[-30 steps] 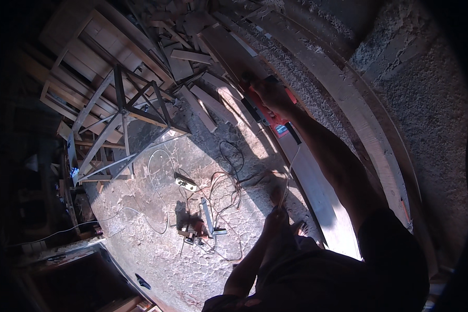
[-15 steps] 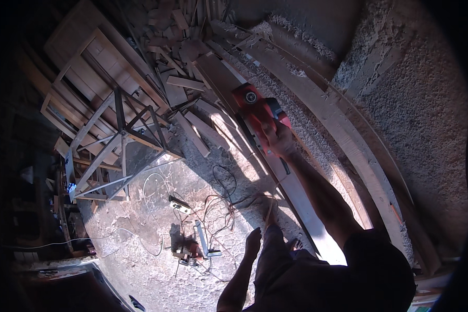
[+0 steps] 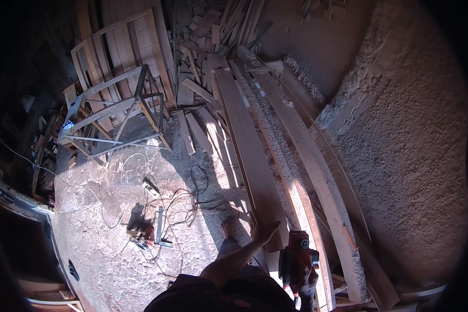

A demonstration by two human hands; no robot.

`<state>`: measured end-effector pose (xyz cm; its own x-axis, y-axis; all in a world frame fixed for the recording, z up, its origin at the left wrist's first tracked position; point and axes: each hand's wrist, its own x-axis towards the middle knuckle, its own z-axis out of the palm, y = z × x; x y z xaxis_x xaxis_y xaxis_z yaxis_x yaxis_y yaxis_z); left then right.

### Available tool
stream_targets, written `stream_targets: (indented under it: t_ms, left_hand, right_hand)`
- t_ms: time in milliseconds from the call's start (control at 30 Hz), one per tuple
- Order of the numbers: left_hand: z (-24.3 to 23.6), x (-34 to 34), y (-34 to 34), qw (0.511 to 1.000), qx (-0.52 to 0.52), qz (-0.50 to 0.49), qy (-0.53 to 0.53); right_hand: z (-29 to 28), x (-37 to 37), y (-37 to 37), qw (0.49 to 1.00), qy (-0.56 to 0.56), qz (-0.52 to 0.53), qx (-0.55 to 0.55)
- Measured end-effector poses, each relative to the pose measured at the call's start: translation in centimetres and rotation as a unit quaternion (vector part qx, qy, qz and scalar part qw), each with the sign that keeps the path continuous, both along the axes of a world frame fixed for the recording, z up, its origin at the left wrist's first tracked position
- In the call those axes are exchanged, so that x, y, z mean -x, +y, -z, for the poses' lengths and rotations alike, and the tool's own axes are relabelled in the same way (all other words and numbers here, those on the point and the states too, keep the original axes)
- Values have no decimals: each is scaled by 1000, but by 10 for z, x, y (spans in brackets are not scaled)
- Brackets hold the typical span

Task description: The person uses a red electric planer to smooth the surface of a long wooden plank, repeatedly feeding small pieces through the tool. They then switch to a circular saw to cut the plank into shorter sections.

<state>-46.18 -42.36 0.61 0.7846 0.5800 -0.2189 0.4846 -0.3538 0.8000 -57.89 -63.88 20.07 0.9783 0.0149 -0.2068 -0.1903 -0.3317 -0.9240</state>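
A long brown plank (image 3: 243,140) lies lengthwise in front of me, its near end beside my body. Across that near part rests my left hand (image 3: 264,232), fingers stretched along the plank's left edge and thumb spread over its face. To the right of the plank end, a red and black handheld power planer (image 3: 298,256) is upright, close to my body. My right hand (image 3: 308,286) is wrapped round its handle, mostly in dark shadow. The planer is apart from the plank's upper face.
Long boards (image 3: 322,171) covered in shavings run along the right, beside a broad sawdust heap (image 3: 400,166). On the floor at left are tangled cables (image 3: 179,200), a power strip (image 3: 151,186) and another tool (image 3: 142,231). Beyond stand a wooden frame (image 3: 140,104), door panels (image 3: 120,57) and scrap wood (image 3: 205,31).
The planer has come off the plank's surface, back toward my body on the right. My left hand has gone from hanging over the floor onto the plank. The view has turned.
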Motion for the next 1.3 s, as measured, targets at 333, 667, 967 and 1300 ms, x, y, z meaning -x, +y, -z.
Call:
stream_targets:
  t_ms: [333,667,967,1300]
  left_hand:
    - [-53,19,40,986,108,36,-125]
    - [-368,-57,83,575,608,45,-546]
    - [-402,-65,98,579,578,43,-574]
    - [-388,-50,108,574,595,-18,-562]
  right_hand:
    - [76,23,-59,992,-99,-55,61]
    - [85,3,-34,993,11,-114,19]
    - [83,-4,-28,991,29,-124,36]
    - [80,-6,-26,991,42,-116,44]
